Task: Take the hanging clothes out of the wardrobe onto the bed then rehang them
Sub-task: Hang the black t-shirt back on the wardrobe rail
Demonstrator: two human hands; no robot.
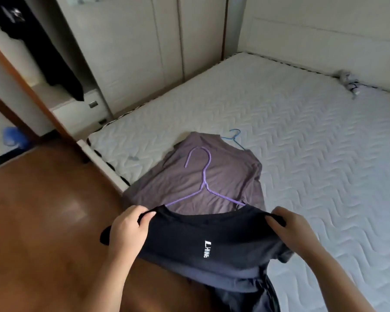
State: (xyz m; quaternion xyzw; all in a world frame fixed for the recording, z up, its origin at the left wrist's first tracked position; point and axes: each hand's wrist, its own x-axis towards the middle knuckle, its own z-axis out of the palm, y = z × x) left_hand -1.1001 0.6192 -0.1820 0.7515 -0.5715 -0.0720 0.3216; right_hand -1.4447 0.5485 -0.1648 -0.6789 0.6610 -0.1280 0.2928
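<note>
Over the bed (302,122), my left hand (127,230) and right hand (289,230) grip the black shirt (207,248); uneven tension may unseat its purple hanger (204,176).

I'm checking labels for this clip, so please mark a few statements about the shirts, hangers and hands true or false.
1. Both the left hand and right hand grip the black shirt. True.
2. The hook of the purple hanger rests on bare mattress. False: it rests on the grey shirt.
3. A blue hanger pokes out from beyond the grey shirt. True.
4. No garment hangs at upper left. False: a dark garment hangs there.
</note>
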